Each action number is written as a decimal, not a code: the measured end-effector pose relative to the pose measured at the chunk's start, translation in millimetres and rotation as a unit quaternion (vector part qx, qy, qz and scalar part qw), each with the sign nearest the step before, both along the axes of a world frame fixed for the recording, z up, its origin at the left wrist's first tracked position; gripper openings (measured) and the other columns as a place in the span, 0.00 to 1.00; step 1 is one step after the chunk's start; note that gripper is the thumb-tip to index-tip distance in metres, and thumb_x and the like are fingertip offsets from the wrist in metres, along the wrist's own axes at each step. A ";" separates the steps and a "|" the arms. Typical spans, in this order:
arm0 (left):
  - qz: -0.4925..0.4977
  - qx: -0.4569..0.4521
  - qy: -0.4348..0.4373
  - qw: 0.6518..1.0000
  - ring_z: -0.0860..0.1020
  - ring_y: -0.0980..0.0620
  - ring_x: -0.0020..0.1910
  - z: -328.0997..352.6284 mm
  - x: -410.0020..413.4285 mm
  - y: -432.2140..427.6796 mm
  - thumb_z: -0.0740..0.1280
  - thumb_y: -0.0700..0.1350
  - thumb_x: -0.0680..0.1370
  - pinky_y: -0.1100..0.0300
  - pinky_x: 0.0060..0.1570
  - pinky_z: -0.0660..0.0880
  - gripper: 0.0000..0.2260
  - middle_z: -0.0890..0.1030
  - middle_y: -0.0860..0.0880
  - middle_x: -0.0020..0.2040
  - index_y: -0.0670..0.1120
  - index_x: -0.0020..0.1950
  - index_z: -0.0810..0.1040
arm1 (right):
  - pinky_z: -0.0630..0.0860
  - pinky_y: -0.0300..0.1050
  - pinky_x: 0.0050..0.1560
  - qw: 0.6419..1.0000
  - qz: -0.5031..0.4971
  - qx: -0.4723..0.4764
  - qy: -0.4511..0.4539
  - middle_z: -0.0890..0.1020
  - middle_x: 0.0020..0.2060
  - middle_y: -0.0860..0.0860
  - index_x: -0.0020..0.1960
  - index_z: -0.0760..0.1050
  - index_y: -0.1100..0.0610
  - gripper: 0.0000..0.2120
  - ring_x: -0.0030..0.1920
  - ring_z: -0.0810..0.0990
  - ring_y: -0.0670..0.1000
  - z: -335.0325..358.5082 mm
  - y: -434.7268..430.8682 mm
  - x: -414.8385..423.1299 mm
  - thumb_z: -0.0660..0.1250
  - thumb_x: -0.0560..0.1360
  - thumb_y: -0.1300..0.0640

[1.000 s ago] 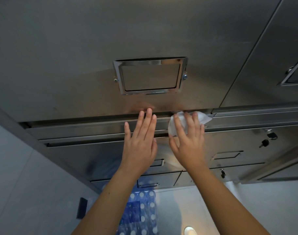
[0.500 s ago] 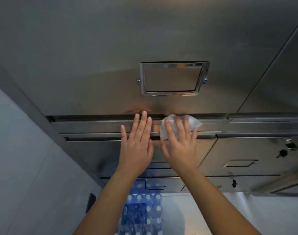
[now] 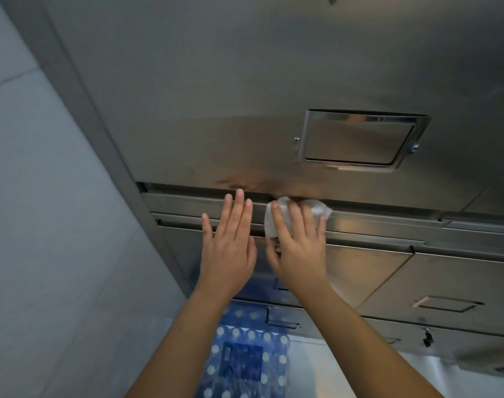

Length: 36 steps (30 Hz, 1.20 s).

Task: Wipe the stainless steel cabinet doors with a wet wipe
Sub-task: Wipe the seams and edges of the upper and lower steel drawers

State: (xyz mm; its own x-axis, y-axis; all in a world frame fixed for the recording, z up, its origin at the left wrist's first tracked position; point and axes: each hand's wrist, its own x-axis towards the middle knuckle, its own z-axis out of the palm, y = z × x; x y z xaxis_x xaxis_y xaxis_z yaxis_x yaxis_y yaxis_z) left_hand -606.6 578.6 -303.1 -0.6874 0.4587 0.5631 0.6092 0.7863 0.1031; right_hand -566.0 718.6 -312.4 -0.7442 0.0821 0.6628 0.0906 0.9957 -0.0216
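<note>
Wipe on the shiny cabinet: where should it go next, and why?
Probably slide the wipe left along the rail. The right hand presses it on the rail under the big door, and bare rail runs on to the corner; the left hand beside it would have to shift too.

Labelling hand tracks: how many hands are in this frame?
2. Left hand lies flat, fingers straight, over the rail under the upper cabinet door; right hand just right of it presses the wet wipe to that rail. None seems hidden.
</note>
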 end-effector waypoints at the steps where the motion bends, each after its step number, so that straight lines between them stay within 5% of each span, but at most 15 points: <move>1: 0.006 -0.001 0.001 1.000 0.53 0.49 0.75 0.8 -1.5 -4.1 0.53 0.46 0.76 0.35 0.64 0.49 0.27 0.57 0.44 0.76 0.41 0.75 0.57 | 0.64 0.66 0.63 1.000 0.011 -0.004 0.000 0.70 0.63 0.59 0.70 0.69 0.58 0.29 0.64 0.68 0.60 1.2 -8.1 -5.6 0.65 0.71 0.51; 14: 0.095 0.006 -0.010 0.995 0.53 0.48 0.75 0.5 -10.7 -55.1 0.52 0.48 0.78 0.36 0.65 0.50 0.25 0.57 0.44 0.76 0.41 0.75 0.57 | 0.65 0.59 0.60 0.999 0.039 0.003 -0.002 0.68 0.64 0.59 0.70 0.69 0.60 0.29 0.63 0.66 0.60 1.1 -34.4 -17.8 0.62 0.70 0.52; 25: 0.209 -0.026 0.007 0.977 0.57 0.43 0.73 9.0 -27.4 -128.1 0.52 0.49 0.78 0.32 0.62 0.49 0.26 0.63 0.40 0.74 0.38 0.73 0.64 | 0.64 0.57 0.58 0.994 0.102 0.032 -0.020 0.71 0.63 0.60 0.69 0.69 0.61 0.33 0.63 0.67 0.60 3.9 -103.0 -62.1 0.70 0.66 0.54; 32: 0.220 -0.008 0.012 0.975 0.55 0.46 0.74 9.4 -29.8 -159.2 0.52 0.49 0.78 0.55 0.72 0.40 0.27 0.61 0.39 0.75 0.37 0.74 0.61 | 0.68 0.56 0.56 0.991 0.118 0.037 -0.044 0.70 0.63 0.59 0.70 0.68 0.61 0.33 0.62 0.67 0.60 8.2 -128.8 -75.8 0.70 0.68 0.51; 36: 0.208 0.001 0.006 0.978 0.50 0.51 0.75 8.6 -31.3 -163.3 0.52 0.49 0.79 0.59 0.73 0.38 0.27 0.60 0.41 0.75 0.37 0.74 0.61 | 0.70 0.54 0.52 0.987 0.137 0.034 -0.072 0.75 0.61 0.59 0.68 0.70 0.61 0.32 0.60 0.69 0.59 15.5 -161.7 -94.3 0.70 0.66 0.53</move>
